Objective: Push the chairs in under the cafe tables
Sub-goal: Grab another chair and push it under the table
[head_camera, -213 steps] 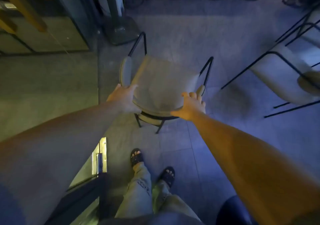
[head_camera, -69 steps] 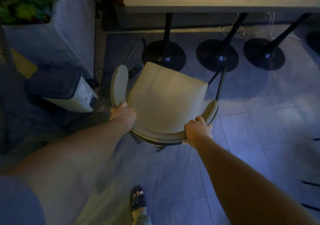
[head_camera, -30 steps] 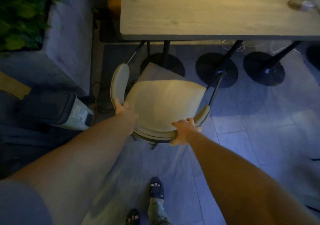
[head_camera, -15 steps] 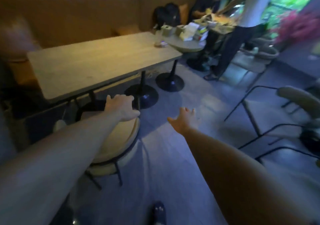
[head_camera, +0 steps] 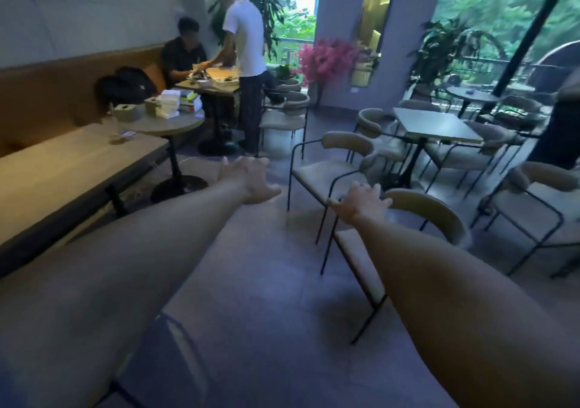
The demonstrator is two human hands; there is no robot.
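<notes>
Both my arms stretch forward over the floor. My left hand (head_camera: 248,180) is open in mid-air and holds nothing. My right hand (head_camera: 361,203) is open too, fingers spread, just short of the curved beige backrest of a black-framed chair (head_camera: 436,213) that stands out in the aisle. A second beige chair (head_camera: 332,172) stands behind it, away from the square cafe table (head_camera: 436,125). The long wooden table (head_camera: 62,169) runs along my left; the chair I pushed is out of view.
A round table (head_camera: 163,122) with boxes stands past the long table. One person sits and another stands at a table by the bench at the back. More chairs (head_camera: 533,200) crowd the right side. Open floor runs down the middle.
I have let go of the chair at the long table and turned right. Both hands have swung, open, toward the chairs standing out in the aisle.
</notes>
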